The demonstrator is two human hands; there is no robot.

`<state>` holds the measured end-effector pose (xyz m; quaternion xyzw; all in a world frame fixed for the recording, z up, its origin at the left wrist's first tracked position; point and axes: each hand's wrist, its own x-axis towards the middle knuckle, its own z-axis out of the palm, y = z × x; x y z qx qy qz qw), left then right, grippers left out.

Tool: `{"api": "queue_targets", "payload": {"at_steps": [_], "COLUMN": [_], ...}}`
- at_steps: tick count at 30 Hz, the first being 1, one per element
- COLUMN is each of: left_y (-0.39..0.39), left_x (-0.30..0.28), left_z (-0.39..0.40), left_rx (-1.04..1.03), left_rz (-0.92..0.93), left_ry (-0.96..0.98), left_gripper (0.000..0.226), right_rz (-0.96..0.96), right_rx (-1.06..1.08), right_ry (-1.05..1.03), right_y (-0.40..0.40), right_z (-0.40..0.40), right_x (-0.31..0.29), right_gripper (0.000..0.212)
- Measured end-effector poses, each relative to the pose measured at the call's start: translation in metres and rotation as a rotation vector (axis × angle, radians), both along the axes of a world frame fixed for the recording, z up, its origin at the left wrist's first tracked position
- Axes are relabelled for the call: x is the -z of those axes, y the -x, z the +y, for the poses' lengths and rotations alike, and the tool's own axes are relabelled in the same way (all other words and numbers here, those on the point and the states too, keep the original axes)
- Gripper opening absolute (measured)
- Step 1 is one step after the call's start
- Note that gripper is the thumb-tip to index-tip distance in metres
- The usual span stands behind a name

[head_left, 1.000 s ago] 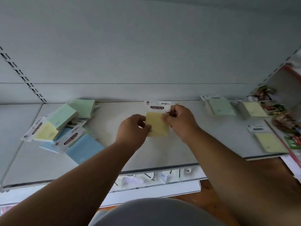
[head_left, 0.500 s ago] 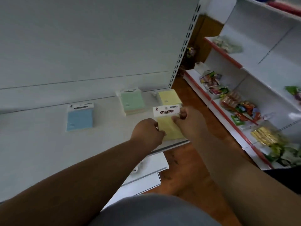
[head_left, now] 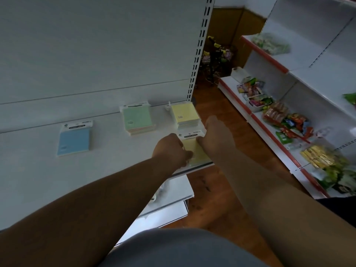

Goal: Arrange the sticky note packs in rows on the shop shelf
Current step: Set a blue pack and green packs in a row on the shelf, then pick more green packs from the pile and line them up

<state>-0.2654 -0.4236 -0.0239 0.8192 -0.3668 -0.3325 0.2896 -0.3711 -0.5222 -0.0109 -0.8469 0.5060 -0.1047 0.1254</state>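
Observation:
A yellow sticky note pack (head_left: 192, 146) with a white header card lies at the front right corner of the white shelf (head_left: 34, 180). My left hand (head_left: 171, 149) grips its left edge and my right hand (head_left: 215, 135) holds its right side. Just behind it sits a stack of yellow packs (head_left: 184, 113). A stack topped by a green pack (head_left: 137, 118) stands to the left of that, and a blue pack (head_left: 74, 138) lies further left.
The shelf's right end has a slotted upright (head_left: 198, 54), with wooden floor (head_left: 217, 189) beyond. A second white shelving unit (head_left: 312, 74) at the right holds several snack packets (head_left: 289, 122). A lower shelf (head_left: 173, 193) juts out below the hands.
The view swung right along the shelf, leaving the loose pile of packs behind. Both hands carried the yellow pack rightwards and lowered it onto the shelf's front right corner.

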Motion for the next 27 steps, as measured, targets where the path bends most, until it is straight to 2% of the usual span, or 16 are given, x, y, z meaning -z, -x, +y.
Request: {"api": "queue_targets", "payload": {"at_steps": [4,8,11,18,23,27], "left_y": [-0.013,-0.044,-0.079,-0.187,-0.263,-0.297], "left_x": [0.001,0.0,0.0,-0.004,-0.009,-0.012], "left_z": [0.026,0.069,0.111,0.239,0.343,0.418], "left_rx": [-0.052,-0.106,-0.193,-0.399,-0.577,-0.638], "left_rz": [-0.02,-0.048,-0.037,-0.162,-0.318,-0.53], "left_ry": [0.064,0.089,0.1,0.118,0.071,-0.034], "left_gripper": [0.022,0.019,0.016,0.014,0.016,0.02], "right_rz": [-0.114,-0.208,-0.239,-0.277,-0.295,-0.144], "right_rx": [-0.132,-0.248,-0.325,-0.51,-0.676,-0.744], "right_ry": [0.002,-0.031,-0.024,-0.099,-0.204,-0.365], "right_y": [-0.021,-0.065,-0.109,-0.228,-0.32,-0.376], "right_z": [0.029,0.063,0.094,0.203,0.3,0.361], "right_x": [-0.002,0.001,0.0,-0.001,0.002,0.01], "right_gripper": [0.028,0.025,0.021,0.016,0.017,0.018]}}
